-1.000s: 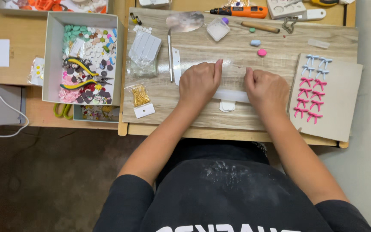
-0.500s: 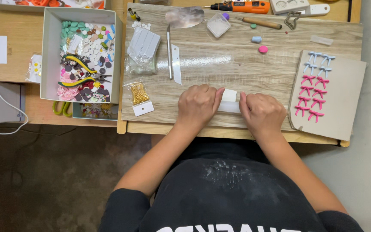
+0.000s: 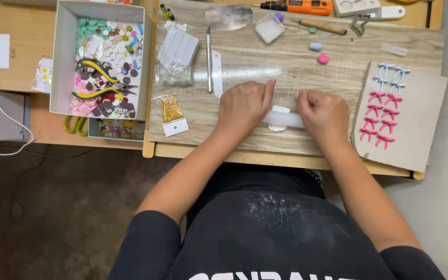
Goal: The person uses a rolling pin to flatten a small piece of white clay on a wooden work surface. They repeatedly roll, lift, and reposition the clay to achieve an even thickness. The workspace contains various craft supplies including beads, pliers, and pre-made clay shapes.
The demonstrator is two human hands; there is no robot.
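Observation:
My left hand (image 3: pixel 245 106) and my right hand (image 3: pixel 325 115) press down on the two ends of a clear roller (image 3: pixel 284 120) that lies crosswise on the wooden board (image 3: pixel 265 57). Under the roller sits a flat white piece of clay (image 3: pixel 279 110), partly hidden. Both hands are curled over the roller's ends. A small pink clay ball (image 3: pixel 323 59) and a pale blue one (image 3: pixel 315 46) lie farther back on the board.
A cardboard sheet (image 3: pixel 416 124) with pink and blue clay bows lies at right. A white box (image 3: pixel 58 62) of coloured clay pieces and yellow pliers stands at left. A metal blade (image 3: pixel 209 59), a bag of pins (image 3: pixel 170 108), an orange tool (image 3: pixel 299 7) lie around.
Both hands have rolled the clear roller toward me and then slightly away again over the white clay. The view has shifted a little.

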